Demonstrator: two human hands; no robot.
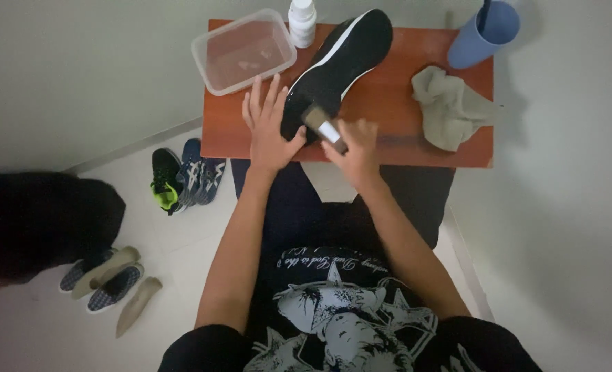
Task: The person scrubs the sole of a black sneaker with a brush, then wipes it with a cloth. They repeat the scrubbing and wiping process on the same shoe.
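Note:
A black sneaker with a white sole edge point(344, 58) lies diagonally on a small reddish wooden table point(395, 103), sole side up. My left hand point(268, 127) rests flat beside its near end, fingers spread, thumb touching the shoe. My right hand point(354, 148) grips a small brush point(323, 126) whose head presses on the shoe's near end.
A clear plastic tub point(244, 49) with water stands at the table's far left, a white bottle point(302, 21) behind it. A blue cup point(483, 31) and a crumpled grey cloth point(450, 107) sit at the right. Other shoes point(182, 178) and insoles point(137, 303) lie on the floor at left.

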